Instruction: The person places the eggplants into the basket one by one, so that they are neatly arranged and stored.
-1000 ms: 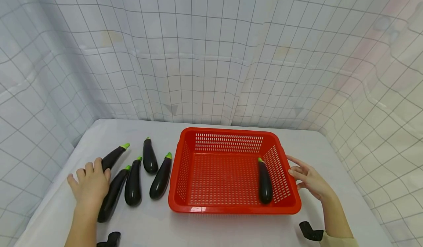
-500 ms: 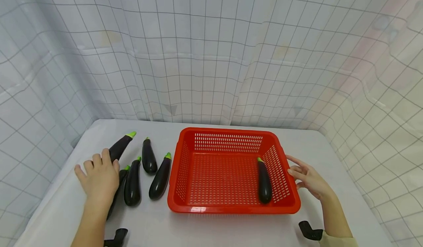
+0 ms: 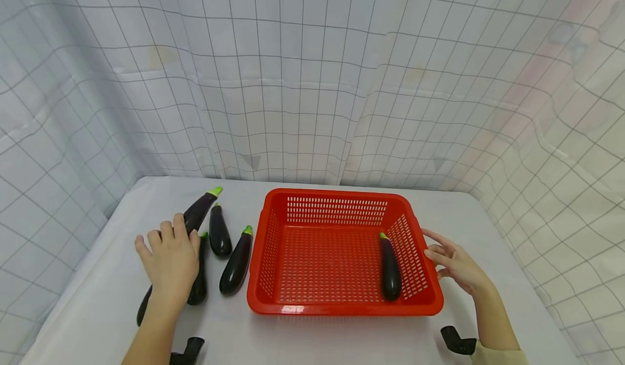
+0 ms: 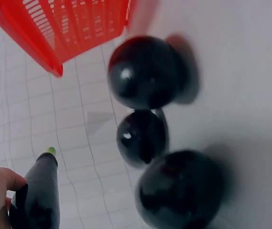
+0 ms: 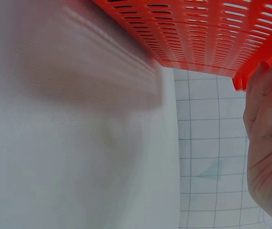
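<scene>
"OK, left hand first. Pose?"

"Left hand (image 3: 173, 259) is back-up, left part of the table (image 3: 351, 340), knuckles to the far side. Fingers fanned leftward, thumb on the right. Holding one eggplant: the held eggplant (image 3: 199, 210) sits between thumb and fingers, its stem end poking out far-right. Left wrist view shows the thumb against its dark skin."

"Right hand?"

"Right hand (image 3: 456, 267) is at the right side of the red basket (image 3: 337, 309). Fingers loose, slightly bent, spread moderately wide, tips touching the rim. Pale sleeve (image 3: 498, 356) at the wrist."

"How does the held eggplant look?"

"Glossy, near-black purple, slimmer toward a bright green stem. Its fat end is hidden by the hand in the head view. Location: left of the basket, apart from it."

"Others?"

"One eggplant in the basket (image 3: 390, 270), lying along the right wall, stem far. On the table: the far eggplant (image 3: 220, 232), then the right-hand eggplant (image 3: 237, 262) just beside the basket's left wall. A partly covered eggplant (image 3: 198, 286) shows right of the wrist, and a dark end (image 3: 144, 306) left of the forearm."
</scene>
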`<state>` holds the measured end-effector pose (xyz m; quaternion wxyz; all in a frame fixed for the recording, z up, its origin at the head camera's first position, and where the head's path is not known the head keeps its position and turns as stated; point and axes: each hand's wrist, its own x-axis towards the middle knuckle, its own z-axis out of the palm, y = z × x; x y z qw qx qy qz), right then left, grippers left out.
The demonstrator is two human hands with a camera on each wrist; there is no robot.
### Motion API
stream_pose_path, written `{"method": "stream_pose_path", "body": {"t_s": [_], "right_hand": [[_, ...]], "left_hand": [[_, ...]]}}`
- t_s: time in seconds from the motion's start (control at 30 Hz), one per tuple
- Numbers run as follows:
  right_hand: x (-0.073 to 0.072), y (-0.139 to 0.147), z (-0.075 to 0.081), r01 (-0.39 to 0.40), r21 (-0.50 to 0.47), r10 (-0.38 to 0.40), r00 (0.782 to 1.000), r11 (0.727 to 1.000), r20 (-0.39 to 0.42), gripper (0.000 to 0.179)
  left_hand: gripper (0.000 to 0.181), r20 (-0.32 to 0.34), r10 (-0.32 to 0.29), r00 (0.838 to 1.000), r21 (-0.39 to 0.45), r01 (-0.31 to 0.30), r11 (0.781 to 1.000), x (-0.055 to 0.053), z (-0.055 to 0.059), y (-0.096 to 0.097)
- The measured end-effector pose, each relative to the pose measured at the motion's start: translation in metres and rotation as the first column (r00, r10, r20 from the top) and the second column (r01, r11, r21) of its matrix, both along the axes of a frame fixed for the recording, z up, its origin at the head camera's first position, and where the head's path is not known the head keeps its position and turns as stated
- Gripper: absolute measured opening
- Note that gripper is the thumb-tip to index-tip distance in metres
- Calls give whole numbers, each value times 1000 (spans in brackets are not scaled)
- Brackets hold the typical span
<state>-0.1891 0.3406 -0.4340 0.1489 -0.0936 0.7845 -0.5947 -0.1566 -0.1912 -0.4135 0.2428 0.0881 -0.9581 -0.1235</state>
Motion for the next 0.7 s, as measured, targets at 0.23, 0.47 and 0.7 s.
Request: {"method": "stream_pose_path", "body": {"t_s": [0.23,0.47,0.7], "right_hand": [[0,0,0,-1,-10,1,1000,1000,0,58],[0,-1,1,-2,-11,2,1000,1000,1,58],[1,-1,1,7,-10,-7,1000,1000,10,59]], "left_hand": [[41,-25,-16,1000,-14,16,1000,1,7,22],[41,-39,-54,998,-27,53,998,1,10,41],[43,-48,-101,994,-51,99,994,1,9,60]]}}
